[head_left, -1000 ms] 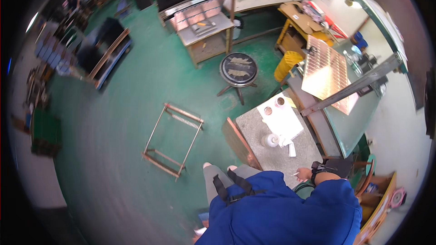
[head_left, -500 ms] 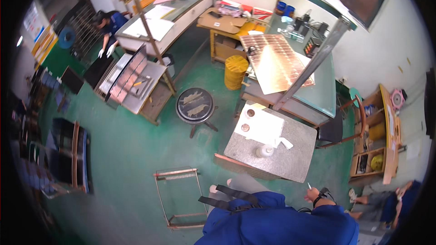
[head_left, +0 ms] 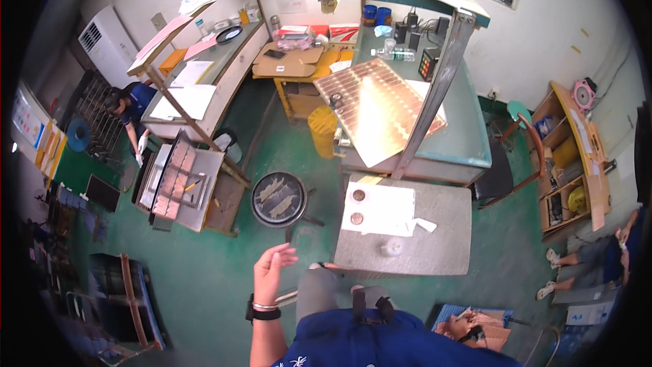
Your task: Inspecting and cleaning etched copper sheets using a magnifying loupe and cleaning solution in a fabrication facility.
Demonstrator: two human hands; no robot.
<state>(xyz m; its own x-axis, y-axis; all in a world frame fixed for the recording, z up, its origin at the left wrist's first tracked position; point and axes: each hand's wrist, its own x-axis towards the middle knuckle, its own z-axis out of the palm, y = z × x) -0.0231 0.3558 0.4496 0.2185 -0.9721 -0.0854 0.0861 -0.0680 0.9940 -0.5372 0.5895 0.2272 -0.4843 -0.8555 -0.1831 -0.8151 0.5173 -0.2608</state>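
I hold the left hand [head_left: 273, 272] loosely open, empty, before the round stool [head_left: 279, 199]; what the right hand [head_left: 463, 326] grips I cannot tell. A white bottle [head_left: 392, 247] stands near the surface's [head_left: 441, 245] front edge.

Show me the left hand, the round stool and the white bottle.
Left hand [head_left: 269, 269], head view: middle of the hand.
Round stool [head_left: 279, 198], head view: centre of the seat.
White bottle [head_left: 392, 249], head view: on its body.

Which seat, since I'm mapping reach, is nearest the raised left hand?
The round stool, just beyond the left hand; the black chair stands farther right, past the grey table.
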